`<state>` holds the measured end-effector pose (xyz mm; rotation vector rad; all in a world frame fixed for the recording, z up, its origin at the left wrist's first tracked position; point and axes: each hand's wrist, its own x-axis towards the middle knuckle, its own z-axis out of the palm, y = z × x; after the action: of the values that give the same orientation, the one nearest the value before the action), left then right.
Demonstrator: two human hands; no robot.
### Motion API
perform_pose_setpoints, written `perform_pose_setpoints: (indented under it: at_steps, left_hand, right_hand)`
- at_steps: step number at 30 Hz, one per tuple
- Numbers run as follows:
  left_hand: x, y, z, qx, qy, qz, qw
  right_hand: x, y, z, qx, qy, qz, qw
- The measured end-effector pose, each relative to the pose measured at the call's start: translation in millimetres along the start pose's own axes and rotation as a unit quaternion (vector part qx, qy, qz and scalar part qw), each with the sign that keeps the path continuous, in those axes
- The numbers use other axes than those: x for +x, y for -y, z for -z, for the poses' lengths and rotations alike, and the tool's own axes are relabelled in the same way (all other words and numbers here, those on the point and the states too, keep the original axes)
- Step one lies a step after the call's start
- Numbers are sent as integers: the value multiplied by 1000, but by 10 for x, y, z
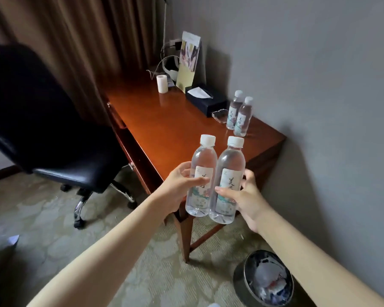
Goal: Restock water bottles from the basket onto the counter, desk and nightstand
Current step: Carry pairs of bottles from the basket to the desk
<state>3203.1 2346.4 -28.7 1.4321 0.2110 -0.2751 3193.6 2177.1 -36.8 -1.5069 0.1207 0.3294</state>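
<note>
The left hand (177, 187) grasps one water bottle (201, 180) and the right hand (245, 198) another (227, 185), both upright and touching at centre frame, over the desk (164, 125) corner. Desk restocking appears underway; next, set them by the two bottles (238, 114) standing right of centre.

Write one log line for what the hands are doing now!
left hand: grips left bottle | right hand: grips right bottle | desk: two bottles standing

desk (164, 129) middle bare; two bottles (238, 114), tissue box (205, 100) along wall.
</note>
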Motion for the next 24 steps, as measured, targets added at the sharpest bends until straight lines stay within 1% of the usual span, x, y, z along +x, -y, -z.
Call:
perform_pose_setpoints:
  at_steps: [5,14,21,24]
  left_hand:
    - [886,-161,-38,13,58,7,998]
    - [2315,-500,-116,72,99,20,992]
    - [3004,-481,-124,89,118,67,987]
    - [3245,-468,-69,99,138,83,982]
  right_hand:
    - [720,76,171,8,-61,-4,998]
    - [2013,215,451,26,-125,-26,992]
    - [2593,240,623,31,-233,-52,970]
    - [2790,223,662,11,-298,-61,952]
